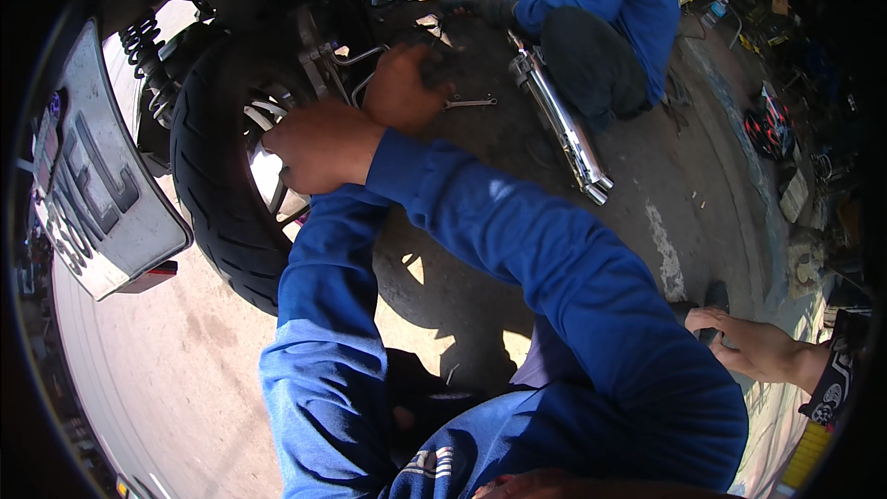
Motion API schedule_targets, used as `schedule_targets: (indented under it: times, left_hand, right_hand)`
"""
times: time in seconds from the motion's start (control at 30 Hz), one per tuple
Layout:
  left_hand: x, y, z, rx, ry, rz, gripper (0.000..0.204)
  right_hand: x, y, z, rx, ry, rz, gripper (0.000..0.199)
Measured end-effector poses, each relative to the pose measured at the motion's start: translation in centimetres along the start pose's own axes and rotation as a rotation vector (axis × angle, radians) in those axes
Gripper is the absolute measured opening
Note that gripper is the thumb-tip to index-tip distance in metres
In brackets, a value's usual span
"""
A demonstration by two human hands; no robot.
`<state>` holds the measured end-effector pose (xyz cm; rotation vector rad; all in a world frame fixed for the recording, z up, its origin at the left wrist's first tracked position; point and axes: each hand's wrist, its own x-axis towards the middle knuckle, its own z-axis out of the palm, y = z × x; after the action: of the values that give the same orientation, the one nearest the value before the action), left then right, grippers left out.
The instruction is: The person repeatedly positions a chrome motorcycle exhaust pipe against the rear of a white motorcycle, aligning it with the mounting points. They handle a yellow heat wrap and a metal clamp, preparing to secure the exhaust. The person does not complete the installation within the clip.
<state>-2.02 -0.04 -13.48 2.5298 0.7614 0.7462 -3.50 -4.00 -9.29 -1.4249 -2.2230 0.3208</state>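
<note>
Your right hand [325, 146] is curled; its fingertips are hidden, so its grip cannot be told. The black tyre [214, 152] stands at its nine o'clock, partly covered by your left sleeve [319, 263]. At two o'clock, your left hand [405, 90] is blurred, its grip likewise unreadable. A wrench [473, 103] lies at that hand's three o'clock.

2 arms [554, 259] crossed, blurred hands [325, 148] perhaps curled
</note>
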Motion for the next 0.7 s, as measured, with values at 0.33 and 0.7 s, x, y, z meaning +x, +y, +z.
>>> schedule_targets:
  times: [0.33,0.7]
  left_hand:
    - [-0.14,-0.18,0.45,-0.015,0.031,0.003,0.044]
    - [-0.07,-0.28,0.61,0.014,0.055,0.025,0.043]
  right_hand:
    - [-0.22,-0.40,-0.44,-0.041,-0.070,-0.017,0.025]
    - [0.04,-0.11,0.19,-0.027,-0.022,-0.017,0.026]
